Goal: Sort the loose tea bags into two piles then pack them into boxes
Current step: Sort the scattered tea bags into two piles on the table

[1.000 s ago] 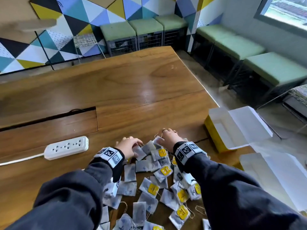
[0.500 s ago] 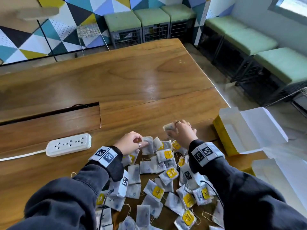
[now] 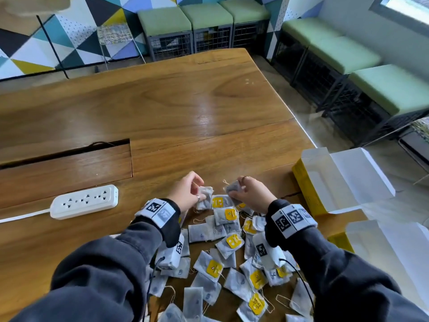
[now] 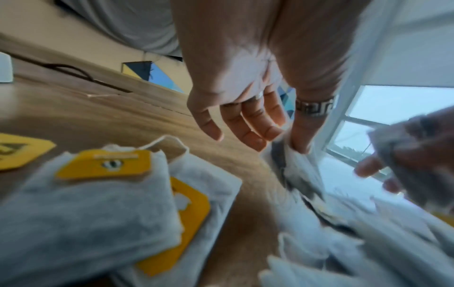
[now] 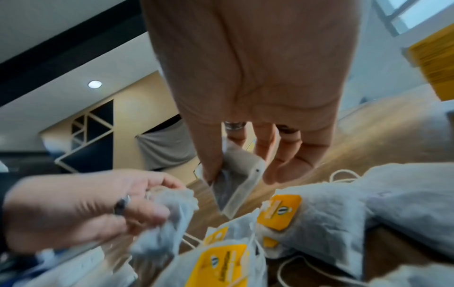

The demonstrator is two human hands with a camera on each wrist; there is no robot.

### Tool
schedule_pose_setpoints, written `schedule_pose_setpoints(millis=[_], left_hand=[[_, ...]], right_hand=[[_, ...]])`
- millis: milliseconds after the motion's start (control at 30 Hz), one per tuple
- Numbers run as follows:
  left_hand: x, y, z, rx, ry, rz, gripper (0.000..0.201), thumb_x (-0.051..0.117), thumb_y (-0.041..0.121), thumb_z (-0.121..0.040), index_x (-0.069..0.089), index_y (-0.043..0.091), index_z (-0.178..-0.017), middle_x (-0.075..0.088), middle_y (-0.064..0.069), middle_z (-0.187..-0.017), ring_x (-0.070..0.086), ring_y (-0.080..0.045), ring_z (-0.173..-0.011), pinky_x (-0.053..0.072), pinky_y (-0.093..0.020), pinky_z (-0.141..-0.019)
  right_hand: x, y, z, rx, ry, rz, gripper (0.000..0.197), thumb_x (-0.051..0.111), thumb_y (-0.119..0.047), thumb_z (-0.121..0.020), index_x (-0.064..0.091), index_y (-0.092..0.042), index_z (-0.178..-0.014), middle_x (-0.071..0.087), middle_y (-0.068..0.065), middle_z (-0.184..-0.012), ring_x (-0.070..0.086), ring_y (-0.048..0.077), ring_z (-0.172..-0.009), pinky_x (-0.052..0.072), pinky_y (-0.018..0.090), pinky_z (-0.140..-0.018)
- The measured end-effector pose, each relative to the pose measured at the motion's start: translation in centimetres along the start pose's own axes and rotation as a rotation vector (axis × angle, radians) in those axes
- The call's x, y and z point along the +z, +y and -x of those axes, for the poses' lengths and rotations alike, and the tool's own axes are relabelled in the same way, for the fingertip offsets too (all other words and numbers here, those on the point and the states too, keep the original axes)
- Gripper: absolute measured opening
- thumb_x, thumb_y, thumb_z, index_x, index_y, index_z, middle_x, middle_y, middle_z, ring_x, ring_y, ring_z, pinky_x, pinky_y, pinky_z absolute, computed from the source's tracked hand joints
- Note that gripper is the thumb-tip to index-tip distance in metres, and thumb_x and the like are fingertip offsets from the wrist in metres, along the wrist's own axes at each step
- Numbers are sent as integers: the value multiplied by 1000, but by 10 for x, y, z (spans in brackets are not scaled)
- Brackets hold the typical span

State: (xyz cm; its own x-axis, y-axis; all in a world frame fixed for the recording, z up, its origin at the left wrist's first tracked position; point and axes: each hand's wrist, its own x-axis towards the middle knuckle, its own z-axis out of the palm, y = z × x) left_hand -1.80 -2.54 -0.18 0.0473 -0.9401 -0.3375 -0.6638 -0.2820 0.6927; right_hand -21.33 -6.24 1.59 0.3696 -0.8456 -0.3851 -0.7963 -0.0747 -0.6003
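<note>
From the head view, a scatter of loose tea bags (image 3: 226, 247), some bearing yellow tags, is seen on the near part of the wooden table (image 3: 162, 108), between two dark sleeves. At the far edge of the scatter the left hand (image 3: 186, 194) is curled round a crumpled tea bag (image 3: 205, 197), and the right hand (image 3: 251, 194) pinches a second tea bag (image 3: 233, 188), lifted just clear of the rest. An open yellow box (image 3: 325, 182) lies to the right near the table edge, with another open box (image 3: 383, 252) nearer the camera. A white power strip (image 3: 84, 202) lies to the left.

In the left wrist view, the left hand (image 4: 245, 81) is shown with its thumb pressed onto a blurred bag (image 4: 290, 165), the other fingers (image 4: 248, 126) loosely bent.

In the right wrist view, the right hand (image 5: 250, 77) is seen gripping its tea bag (image 5: 236, 178) between thumb and fingers above the tagged bags (image 5: 307, 217).
</note>
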Motion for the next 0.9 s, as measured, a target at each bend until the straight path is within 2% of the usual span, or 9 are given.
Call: schedule_pose_setpoints(millis=[100, 167, 233, 300, 433, 567, 767, 833, 900], left_hand=[[-12, -8, 7, -72, 72, 210, 36, 66, 4, -82, 50, 14, -112, 53, 0, -75, 52, -14, -66, 50, -22, -58], [-16, -11, 13, -142, 90, 357, 31, 59, -2, -86, 53, 4, -115, 57, -4, -81, 54, -12, -64, 47, -15, -50], [-19, -12, 18, -232, 97, 534, 25, 51, -7, -88, 56, 1, -111, 59, -5, -79, 60, -11, -57, 48, -18, -48], [-20, -12, 23, -300, 93, 707, 24, 45, -11, -89, 56, 6, -103, 58, -8, -76, 60, -4, -45, 48, -17, -43], [-17, -19, 26, -364, 112, 747, 26, 40, -14, -89, 54, 7, -93, 54, -7, -72, 54, -3, -39, 40, -14, -36], [-16, -25, 30, -422, 159, 800, 33, 37, -14, -89, 53, 14, -85, 56, -5, -80, 53, -14, -65, 48, -19, -46], [-21, -28, 41, -405, 243, 812, 44, 37, -16, -88, 58, 22, -91, 59, -10, -94, 61, -20, -72, 54, -34, -58], [-24, -29, 44, -412, 296, 801, 50, 34, -16, -88, 59, 26, -92, 60, -10, -95, 62, -21, -73, 53, -38, -62], [-26, -25, 49, -429, 329, 824, 52, 30, -16, -88, 60, 26, -94, 61, -11, -94, 61, -21, -69, 53, -33, -55]], right_hand=[[13, -11, -14, -57, -145, 280, 12, 57, -29, -87, 52, -21, -81, 56, 11, -116, 46, 29, -116, 37, 38, -99], [22, -13, -23, -69, -171, 365, 11, 55, -31, -88, 58, -23, -95, 52, 7, -123, 40, 29, -123, 33, 41, -103], [27, -16, -29, -88, -161, 439, 20, 54, -32, -90, 59, -23, -107, 55, 5, -124, 39, 27, -124, 31, 40, -102], [30, -18, -31, -95, -170, 452, 14, 55, -33, -90, 59, -25, -100, 58, 4, -120, 42, 26, -122, 30, 39, -101], [33, -24, -32, -150, -164, 393, 29, 57, -38, -87, 59, -17, -108, 47, 5, -123, 41, 27, -120, 33, 42, -102], [40, -43, -41, -295, -291, 462, 29, 58, -36, -86, 60, -17, -107, 46, 0, -129, 40, 26, -123, 35, 42, -103], [51, -60, -51, -376, -334, 535, 32, 60, -29, -86, 60, -11, -113, 52, 9, -125, 43, 26, -120, 31, 32, -105], [47, -59, -46, -410, -269, 455, 28, 60, -21, -86, 62, -7, -110, 54, 13, -121, 51, 28, -113, 38, 32, -100], [41, -56, -36, -511, -114, 339, 18, 60, -9, -81, 66, -4, -98, 55, 14, -114, 56, 32, -101, 49, 39, -87]])
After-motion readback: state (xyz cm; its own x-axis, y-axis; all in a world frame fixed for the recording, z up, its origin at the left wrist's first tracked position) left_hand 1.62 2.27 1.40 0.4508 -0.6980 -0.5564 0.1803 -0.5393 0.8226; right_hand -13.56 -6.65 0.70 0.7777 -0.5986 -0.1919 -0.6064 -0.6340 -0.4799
